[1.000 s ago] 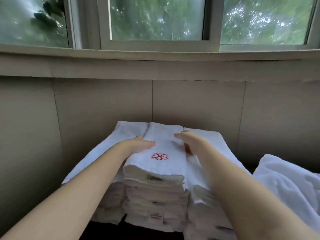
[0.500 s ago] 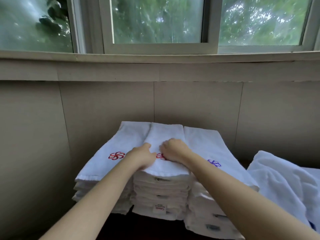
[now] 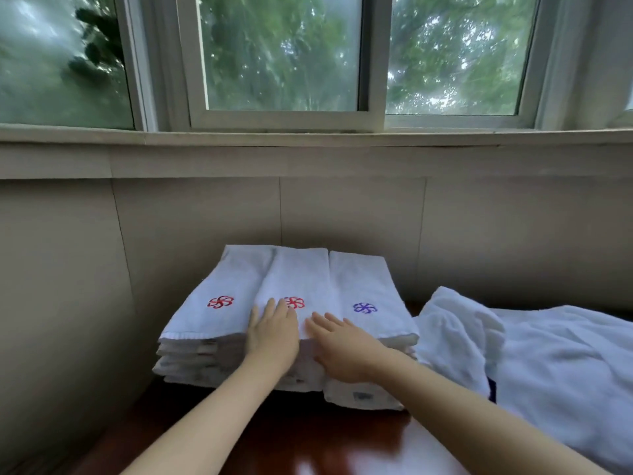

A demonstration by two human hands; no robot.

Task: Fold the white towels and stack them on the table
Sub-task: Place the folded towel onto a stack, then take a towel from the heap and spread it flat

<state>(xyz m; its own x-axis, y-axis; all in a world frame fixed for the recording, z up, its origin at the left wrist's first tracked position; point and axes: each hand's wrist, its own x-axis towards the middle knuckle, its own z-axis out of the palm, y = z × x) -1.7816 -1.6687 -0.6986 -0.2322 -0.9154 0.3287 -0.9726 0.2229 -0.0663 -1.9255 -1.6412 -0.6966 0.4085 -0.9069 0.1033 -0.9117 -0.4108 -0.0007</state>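
Three stacks of folded white towels stand side by side against the wall on a dark wooden table [image 3: 308, 437]. The left stack [image 3: 205, 320] and the middle stack [image 3: 298, 279] show red pinwheel emblems on top, and the right stack [image 3: 366, 289] shows a purple one. My left hand [image 3: 272, 332] lies flat with straight fingers on the front of the middle stack's top towel. My right hand [image 3: 342, 344] lies flat beside it at the seam between the middle and right stacks.
A loose heap of unfolded white towels [image 3: 534, 365] lies to the right of the stacks. A beige tiled wall [image 3: 342, 214] rises right behind them under a window sill [image 3: 308, 138]. Another wall panel closes off the left side.
My hands have slid back from the top of the middle stack toward its front edge and flattened out. The camera has pulled back, so all three emblems now show.
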